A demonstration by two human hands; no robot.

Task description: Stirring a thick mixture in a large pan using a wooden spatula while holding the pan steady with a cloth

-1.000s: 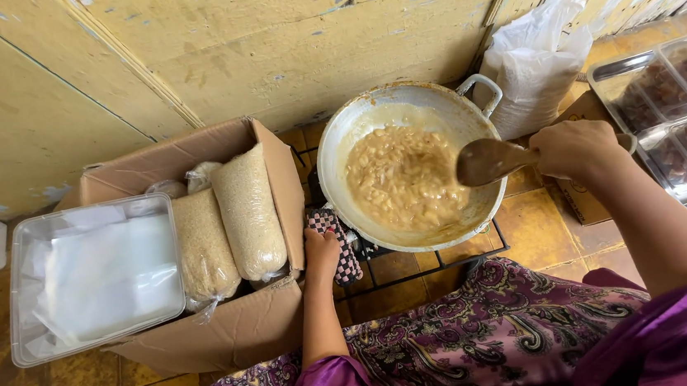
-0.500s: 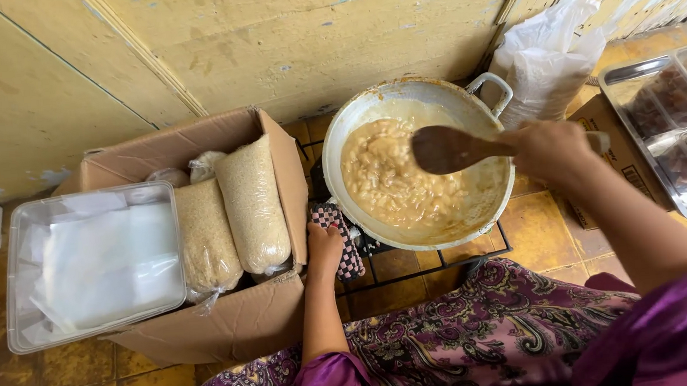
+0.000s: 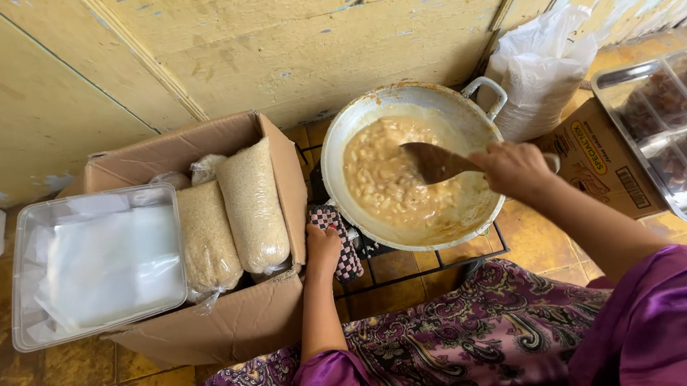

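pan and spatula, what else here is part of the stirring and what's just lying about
In use:
pan of pale lumpy mixture
wooden spatula, held by right hand
checked cloth at the pan's rim, under left hand

Lying about:
cardboard box with grain bags
clear tub
white plastic bag
metal tray

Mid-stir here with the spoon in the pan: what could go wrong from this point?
The pan sits tilted on the rack, steadied only by the left hand through a checked cloth; a hard push from the wooden spoon might tip it. The thick mixture lies near the lower rim and may slop over. The cardboard box of bags stands right beside the pan, so spills could reach it.
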